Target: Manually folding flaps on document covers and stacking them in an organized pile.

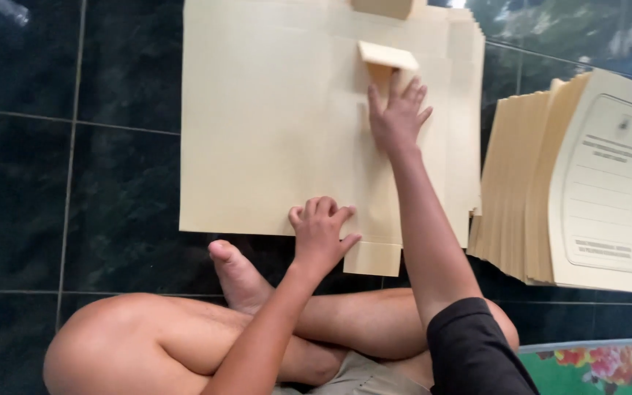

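A large cream card sheet (272, 124), an unfolded folder, lies flat on the dark tiled floor on top of a stack of similar sheets. My left hand (321, 232) rests with curled fingers on the sheet's near edge, beside a small flap (372, 257) sticking out toward me. My right hand (398, 117) lies flat farther up the sheet, fingers spread, pressing just below a small flap (387, 58) that stands folded upward. Neither hand grips anything.
A fanned pile of folded cream folders (572, 183) with printed fronts lies to the right. My crossed bare legs (206, 329) and a foot (235, 274) sit at the sheet's near edge. A flowered green mat (601, 366) shows at bottom right. Dark glossy tiles (60, 146) surround everything.
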